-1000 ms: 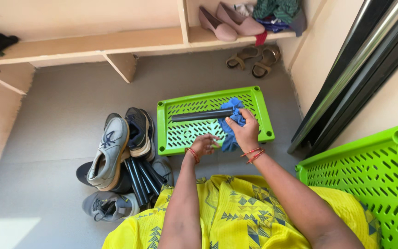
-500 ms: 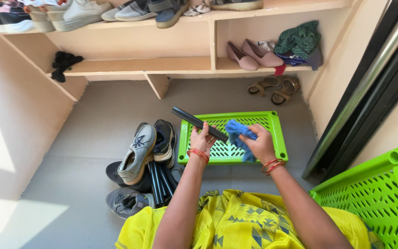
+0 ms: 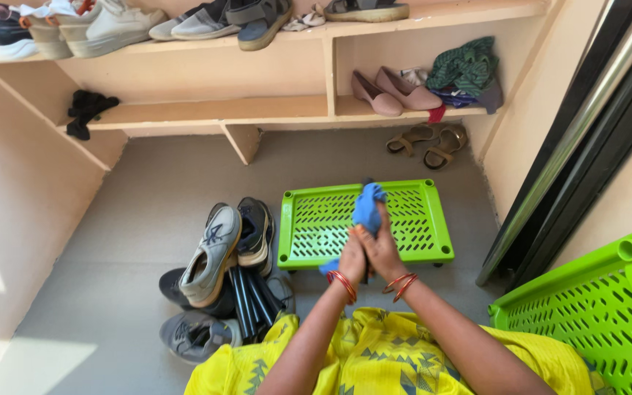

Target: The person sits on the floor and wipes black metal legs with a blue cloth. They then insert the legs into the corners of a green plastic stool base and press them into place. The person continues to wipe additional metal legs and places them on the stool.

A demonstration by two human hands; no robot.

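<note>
Head view shows both hands pressed together at the center of the frame, above the green perforated tray (image 3: 411,249) on the grey floor. Left hand (image 3: 352,257) and right hand (image 3: 383,249) have their fingers closed around a blue cloth (image 3: 368,207). This cloth rises above the fingertips and also hangs a little below the left palm. A dark thin bar (image 3: 366,272) seems wrapped inside it. Grey shoes (image 3: 213,252) lie at the lower left.

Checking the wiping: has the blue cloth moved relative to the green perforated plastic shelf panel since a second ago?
Yes. The blue cloth now sits nearer the middle of the green perforated plastic shelf panel, held upright in both hands; earlier it lay toward the right end.
</note>
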